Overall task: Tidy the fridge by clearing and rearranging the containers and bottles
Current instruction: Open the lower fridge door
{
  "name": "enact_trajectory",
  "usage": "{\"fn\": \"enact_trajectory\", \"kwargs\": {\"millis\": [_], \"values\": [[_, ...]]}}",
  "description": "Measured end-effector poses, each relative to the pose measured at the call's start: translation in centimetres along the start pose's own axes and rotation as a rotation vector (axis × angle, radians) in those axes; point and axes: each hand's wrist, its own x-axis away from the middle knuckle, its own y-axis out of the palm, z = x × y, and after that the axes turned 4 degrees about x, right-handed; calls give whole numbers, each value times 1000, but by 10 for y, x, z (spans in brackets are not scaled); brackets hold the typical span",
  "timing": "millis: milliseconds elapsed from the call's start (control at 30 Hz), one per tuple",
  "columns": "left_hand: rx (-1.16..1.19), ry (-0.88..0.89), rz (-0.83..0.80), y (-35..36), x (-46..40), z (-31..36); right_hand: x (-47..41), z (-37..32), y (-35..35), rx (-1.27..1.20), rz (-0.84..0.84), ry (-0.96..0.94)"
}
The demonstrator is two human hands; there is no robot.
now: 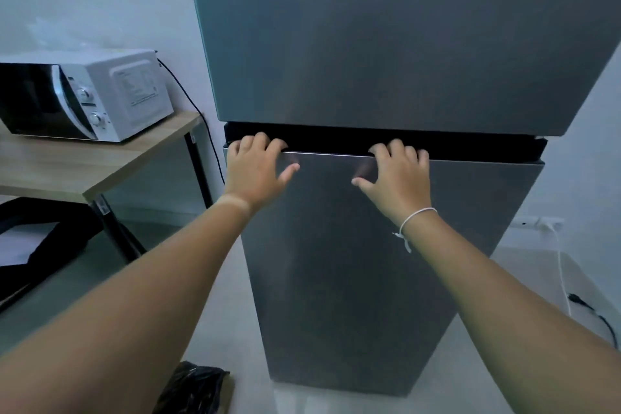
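Note:
A tall grey two-door fridge stands straight ahead, with its upper door and lower door both closed. My left hand hooks its fingers over the top edge of the lower door near the left corner. My right hand grips the same edge further right, fingers curled into the dark gap between the doors. A white string bracelet circles my right wrist. The containers and bottles are hidden behind the doors.
A white microwave sits on a wooden table with black legs to the left. A black bag lies on the floor near the fridge's front left. A wall socket and loose cables are on the right.

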Motion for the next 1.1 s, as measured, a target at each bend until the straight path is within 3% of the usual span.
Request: {"fn": "enact_trajectory", "kwargs": {"millis": [300,667,1100], "values": [[-62,13,-71,-9,10,8,13,-8,-2,32,-25,20],[-142,113,82,-32,80,19,54,-3,-25,26,-52,12],[-253,343,37,-103,179,78,148,18,-83,-306,-224,123]]}}
